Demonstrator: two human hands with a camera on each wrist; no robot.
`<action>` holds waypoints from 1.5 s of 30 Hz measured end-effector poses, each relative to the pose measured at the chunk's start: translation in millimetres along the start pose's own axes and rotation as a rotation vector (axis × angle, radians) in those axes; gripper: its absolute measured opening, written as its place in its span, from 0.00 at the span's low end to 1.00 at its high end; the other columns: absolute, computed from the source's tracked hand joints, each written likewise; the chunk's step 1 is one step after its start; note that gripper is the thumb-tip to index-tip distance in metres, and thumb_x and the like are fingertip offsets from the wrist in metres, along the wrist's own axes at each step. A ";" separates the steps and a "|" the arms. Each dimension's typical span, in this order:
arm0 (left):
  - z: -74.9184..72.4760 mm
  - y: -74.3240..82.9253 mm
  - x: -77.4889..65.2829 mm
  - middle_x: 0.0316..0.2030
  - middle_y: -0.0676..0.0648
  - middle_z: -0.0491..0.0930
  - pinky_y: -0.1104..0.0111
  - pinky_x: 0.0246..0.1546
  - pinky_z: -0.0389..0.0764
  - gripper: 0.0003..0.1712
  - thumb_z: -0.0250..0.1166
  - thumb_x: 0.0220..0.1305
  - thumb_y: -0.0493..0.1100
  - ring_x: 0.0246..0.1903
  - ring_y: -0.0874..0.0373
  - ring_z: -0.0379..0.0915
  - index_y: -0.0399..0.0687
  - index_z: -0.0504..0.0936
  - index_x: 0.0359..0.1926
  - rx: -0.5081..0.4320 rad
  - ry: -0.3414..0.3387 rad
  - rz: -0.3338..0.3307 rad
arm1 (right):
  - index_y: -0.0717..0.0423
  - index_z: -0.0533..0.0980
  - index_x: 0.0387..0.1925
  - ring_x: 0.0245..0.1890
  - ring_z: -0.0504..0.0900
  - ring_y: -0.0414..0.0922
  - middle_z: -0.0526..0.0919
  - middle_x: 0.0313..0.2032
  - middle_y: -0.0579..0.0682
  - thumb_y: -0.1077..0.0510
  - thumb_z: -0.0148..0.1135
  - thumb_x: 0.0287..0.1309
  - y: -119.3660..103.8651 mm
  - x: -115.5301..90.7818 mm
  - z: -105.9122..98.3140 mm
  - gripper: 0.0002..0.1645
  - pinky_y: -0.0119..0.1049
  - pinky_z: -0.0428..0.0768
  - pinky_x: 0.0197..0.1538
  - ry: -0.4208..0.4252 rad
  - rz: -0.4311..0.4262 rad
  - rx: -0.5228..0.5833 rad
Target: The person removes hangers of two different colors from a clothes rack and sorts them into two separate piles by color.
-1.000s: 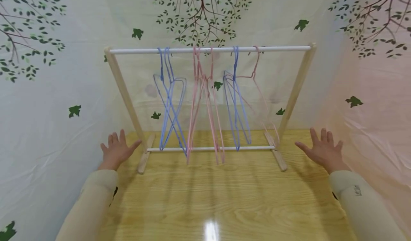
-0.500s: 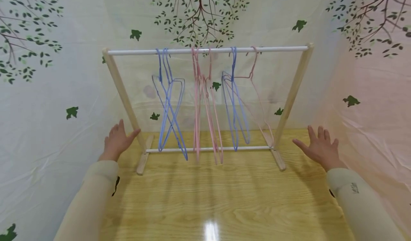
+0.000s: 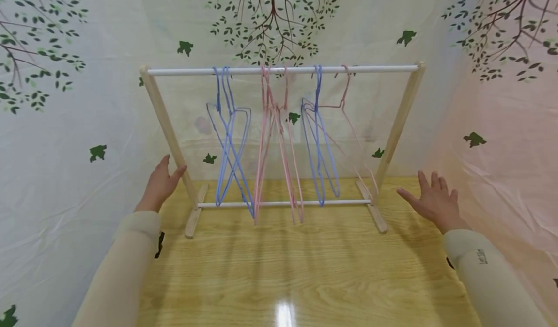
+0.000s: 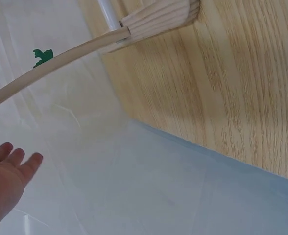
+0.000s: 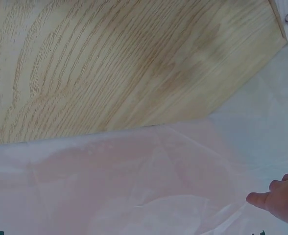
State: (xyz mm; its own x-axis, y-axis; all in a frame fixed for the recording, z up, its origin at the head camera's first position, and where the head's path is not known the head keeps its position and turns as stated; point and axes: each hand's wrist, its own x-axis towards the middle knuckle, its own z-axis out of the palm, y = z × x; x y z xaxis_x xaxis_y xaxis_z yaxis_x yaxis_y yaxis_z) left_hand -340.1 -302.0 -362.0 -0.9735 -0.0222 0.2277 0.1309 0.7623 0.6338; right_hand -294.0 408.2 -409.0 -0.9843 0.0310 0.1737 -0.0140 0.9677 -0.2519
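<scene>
A small garment rack (image 3: 379, 69) with wooden posts and white rods stands at the back of the table. Blue hangers (image 3: 235, 147) hang from its top rod on the left, pink hangers (image 3: 285, 157) in the middle. Right of these come more blue hangers (image 3: 318, 138) and one pink hanger (image 3: 346, 94). My left hand (image 3: 161, 184) is beside the left post, thumb toward it; whether they touch I cannot tell. In the left wrist view that hand (image 4: 9, 181) shows extended fingers. My right hand (image 3: 433, 203) is spread in the air, right of the rack and apart from it.
The wood-grain table (image 3: 279, 269) stretches in front of the rack. Pale sheets printed with trees and leaves (image 3: 98, 152) enclose it at the back and sides. The rack's wooden feet (image 3: 192, 223) point toward me.
My left hand has moved forward and slightly up along the left post, turning as it goes. The right hand stays nearly where it was. Some hangers sway slightly.
</scene>
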 end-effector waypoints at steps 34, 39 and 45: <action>12.5 -2.8 5.9 0.62 0.24 0.65 0.43 0.66 0.65 0.32 0.38 0.81 0.51 0.65 0.32 0.60 0.29 0.58 0.71 -0.349 0.089 0.023 | 0.66 0.36 0.77 0.70 0.42 0.74 0.38 0.73 0.76 0.33 0.44 0.73 -22.2 -2.1 -7.5 0.55 0.75 0.48 0.65 0.063 -0.088 0.185; 15.2 -1.0 5.9 0.63 0.25 0.64 0.44 0.64 0.68 0.33 0.37 0.81 0.52 0.65 0.34 0.59 0.30 0.56 0.71 -0.400 0.081 0.020 | 0.64 0.37 0.77 0.71 0.44 0.73 0.41 0.73 0.74 0.35 0.44 0.74 -31.7 -3.6 -13.3 0.51 0.74 0.49 0.66 0.108 -0.116 0.262; 15.6 2.0 5.0 0.65 0.25 0.63 0.44 0.65 0.67 0.33 0.38 0.81 0.52 0.66 0.34 0.58 0.30 0.55 0.73 -0.443 0.067 0.022 | 0.62 0.46 0.77 0.69 0.52 0.72 0.51 0.72 0.72 0.40 0.46 0.75 -48.8 -5.0 -22.1 0.45 0.73 0.54 0.65 0.222 -0.158 0.353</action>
State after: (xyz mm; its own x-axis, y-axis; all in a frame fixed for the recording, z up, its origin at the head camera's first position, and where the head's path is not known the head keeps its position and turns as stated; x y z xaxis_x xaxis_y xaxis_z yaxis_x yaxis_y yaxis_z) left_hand -347.7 -290.5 -371.2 -0.9572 -0.0621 0.2827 0.2332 0.4131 0.8803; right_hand -284.5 366.4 -376.6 -0.9041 -0.0200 0.4269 -0.2585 0.8211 -0.5089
